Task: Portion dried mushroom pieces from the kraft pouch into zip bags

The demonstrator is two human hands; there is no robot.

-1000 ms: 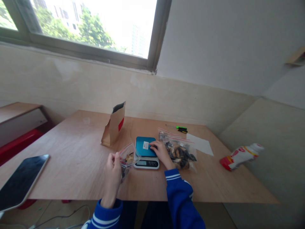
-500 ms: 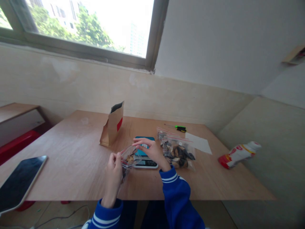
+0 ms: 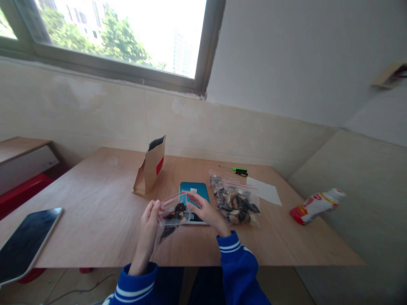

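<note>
Between my hands is a clear zip bag [image 3: 168,222] with a red seal line, holding dark and tan dried pieces. My left hand [image 3: 149,224] is closed on the bag's left edge. My right hand [image 3: 203,210] pinches the top right corner of its mouth. The bag's mouth is stretched wide between them. Behind the bag lies a digital scale [image 3: 199,190] with a blue top, its front partly covered by the bag and my right hand. To the right of that hand rest filled zip bags [image 3: 237,205] of similar dried pieces.
A brown paper bag [image 3: 148,173] stands back left of the scale. Screwdrivers [image 3: 240,171] and a white sheet [image 3: 267,192] lie at the back right. A red and white bottle [image 3: 318,206] is at the right, a tablet [image 3: 28,241] at the left edge of the wooden table [image 3: 95,203].
My hands have moved apart, spreading the zip bag wider. My right hand has taken hold of the bag's right corner, and more of the scale's blue top shows.
</note>
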